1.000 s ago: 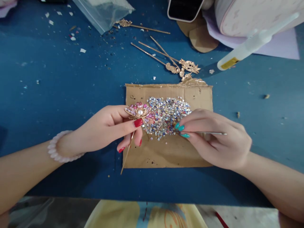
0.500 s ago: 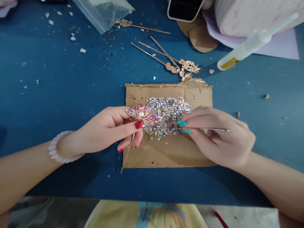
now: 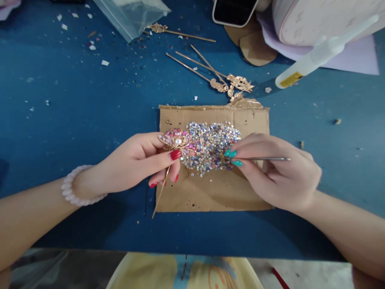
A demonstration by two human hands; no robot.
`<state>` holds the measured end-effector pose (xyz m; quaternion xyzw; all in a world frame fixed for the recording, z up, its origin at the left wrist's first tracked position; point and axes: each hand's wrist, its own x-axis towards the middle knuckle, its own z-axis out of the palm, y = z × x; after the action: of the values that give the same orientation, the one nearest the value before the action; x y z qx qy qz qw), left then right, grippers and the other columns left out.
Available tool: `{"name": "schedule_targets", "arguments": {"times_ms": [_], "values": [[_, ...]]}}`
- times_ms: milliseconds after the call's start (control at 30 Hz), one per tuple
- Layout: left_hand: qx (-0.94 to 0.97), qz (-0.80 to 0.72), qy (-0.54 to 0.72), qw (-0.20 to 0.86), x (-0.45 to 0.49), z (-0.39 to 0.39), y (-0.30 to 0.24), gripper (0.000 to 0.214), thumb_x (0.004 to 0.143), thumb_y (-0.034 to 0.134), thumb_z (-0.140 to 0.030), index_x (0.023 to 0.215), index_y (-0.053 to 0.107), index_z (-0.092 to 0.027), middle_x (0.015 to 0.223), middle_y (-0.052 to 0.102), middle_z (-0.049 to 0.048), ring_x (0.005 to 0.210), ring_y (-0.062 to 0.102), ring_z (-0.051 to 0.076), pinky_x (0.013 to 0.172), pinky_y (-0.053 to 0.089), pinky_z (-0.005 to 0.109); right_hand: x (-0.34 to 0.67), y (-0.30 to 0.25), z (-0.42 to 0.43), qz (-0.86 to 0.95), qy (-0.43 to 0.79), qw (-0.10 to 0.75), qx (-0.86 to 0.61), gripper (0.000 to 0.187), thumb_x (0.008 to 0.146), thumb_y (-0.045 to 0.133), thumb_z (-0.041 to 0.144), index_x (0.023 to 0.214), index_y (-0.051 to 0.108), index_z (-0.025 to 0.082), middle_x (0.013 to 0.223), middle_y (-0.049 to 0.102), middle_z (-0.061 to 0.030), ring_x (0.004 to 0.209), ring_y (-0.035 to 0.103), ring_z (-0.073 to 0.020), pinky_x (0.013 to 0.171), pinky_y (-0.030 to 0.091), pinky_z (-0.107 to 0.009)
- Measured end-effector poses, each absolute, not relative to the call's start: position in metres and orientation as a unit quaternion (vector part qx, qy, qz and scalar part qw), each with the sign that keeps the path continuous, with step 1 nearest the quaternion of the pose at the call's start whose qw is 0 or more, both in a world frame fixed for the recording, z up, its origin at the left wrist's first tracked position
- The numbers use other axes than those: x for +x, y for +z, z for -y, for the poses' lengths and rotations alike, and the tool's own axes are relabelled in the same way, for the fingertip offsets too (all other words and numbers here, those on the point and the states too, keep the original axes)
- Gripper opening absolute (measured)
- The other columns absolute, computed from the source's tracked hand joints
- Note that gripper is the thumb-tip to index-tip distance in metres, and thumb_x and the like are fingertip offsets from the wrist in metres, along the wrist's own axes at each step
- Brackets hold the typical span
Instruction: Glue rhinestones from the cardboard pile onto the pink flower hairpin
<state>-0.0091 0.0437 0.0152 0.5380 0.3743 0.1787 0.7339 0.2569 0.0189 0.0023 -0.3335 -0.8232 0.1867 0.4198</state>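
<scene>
My left hand (image 3: 141,162) pinches a gold hairpin (image 3: 178,141) by its ornate head, which carries pink and purple chips around a white pearl. Its thin stem slants down past my fingers toward the cardboard's lower left corner. In my right hand (image 3: 276,172) a slim metal tool (image 3: 270,158) is gripped between thumb and fingers. The tool's working tip is hidden at my fingertips, over the right part of a pile of small shiny chips (image 3: 210,140) in white, blue and amber. That pile lies on a piece of cardboard (image 3: 180,196).
Several gold hairpins (image 3: 240,83) lie behind the cardboard. A clear plastic bag (image 3: 129,20), a phone (image 3: 234,12), a squeeze bottle (image 3: 309,60) and a pale rounded object (image 3: 331,20) stand or lie along the back. Loose white flakes are scattered at the back left.
Both hands stay nearly in place. The hairpin's head has shifted up very slightly, and the tool in my right hand has tilted a little.
</scene>
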Motion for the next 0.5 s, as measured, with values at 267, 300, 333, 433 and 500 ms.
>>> {"name": "schedule_targets", "arguments": {"times_ms": [267, 300, 333, 433, 500], "values": [[0.535, -0.372, 0.186, 0.735, -0.0101, -0.0433, 0.014, 0.022, 0.093, 0.065, -0.015, 0.072, 0.063, -0.018, 0.064, 0.065, -0.0041, 0.042, 0.046, 0.003, 0.044, 0.04, 0.014, 0.2575, 0.0005, -0.0192, 0.827, 0.17, 0.417, -0.337, 0.025, 0.086, 0.061, -0.001, 0.093, 0.067, 0.022, 0.082, 0.075, -0.0023, 0.078, 0.076, -0.0158, 0.072, 0.065, -0.026], [0.536, -0.373, 0.187, 0.734, -0.0103, -0.0432, 0.0136, 0.022, 0.093, 0.065, -0.015, 0.072, 0.063, -0.018, 0.064, 0.065, -0.0043, 0.042, 0.046, 0.003, 0.044, 0.04, 0.014, 0.2577, 0.0006, -0.0194, 0.827, 0.169, 0.417, -0.336, 0.025, 0.086, 0.061, -0.001, 0.093, 0.067, 0.022, 0.082, 0.075, -0.0022, 0.078, 0.076, -0.0158, 0.072, 0.065, -0.026], [0.537, -0.373, 0.189, 0.733, -0.0103, -0.0432, 0.0131, 0.022, 0.093, 0.065, -0.015, 0.072, 0.063, -0.018, 0.063, 0.065, -0.0045, 0.042, 0.046, 0.003, 0.044, 0.039, 0.014, 0.2578, 0.0007, -0.0195, 0.827, 0.17, 0.418, -0.336, 0.025, 0.086, 0.061, -0.001, 0.093, 0.067, 0.022, 0.082, 0.075, -0.0019, 0.078, 0.076, -0.0158, 0.072, 0.065, -0.026], [0.538, -0.37, 0.194, 0.732, -0.0094, -0.0437, 0.0128, 0.022, 0.092, 0.066, -0.017, 0.071, 0.063, -0.019, 0.063, 0.065, -0.0049, 0.041, 0.046, 0.003, 0.043, 0.038, 0.014, 0.2581, 0.0013, -0.0194, 0.827, 0.171, 0.417, -0.336, 0.026, 0.086, 0.061, -0.001, 0.093, 0.067, 0.022, 0.082, 0.076, -0.0016, 0.079, 0.076, -0.0156, 0.073, 0.065, -0.026], [0.538, -0.373, 0.194, 0.73, -0.0082, -0.044, 0.0136, 0.022, 0.092, 0.065, -0.017, 0.07, 0.063, -0.018, 0.062, 0.065, -0.0049, 0.041, 0.045, 0.003, 0.042, 0.038, 0.014, 0.2582, 0.0016, -0.0189, 0.828, 0.174, 0.414, -0.334, 0.025, 0.086, 0.061, -0.002, 0.093, 0.067, 0.022, 0.082, 0.076, -0.002, 0.08, 0.076, -0.0154, 0.074, 0.065, -0.026]]}}
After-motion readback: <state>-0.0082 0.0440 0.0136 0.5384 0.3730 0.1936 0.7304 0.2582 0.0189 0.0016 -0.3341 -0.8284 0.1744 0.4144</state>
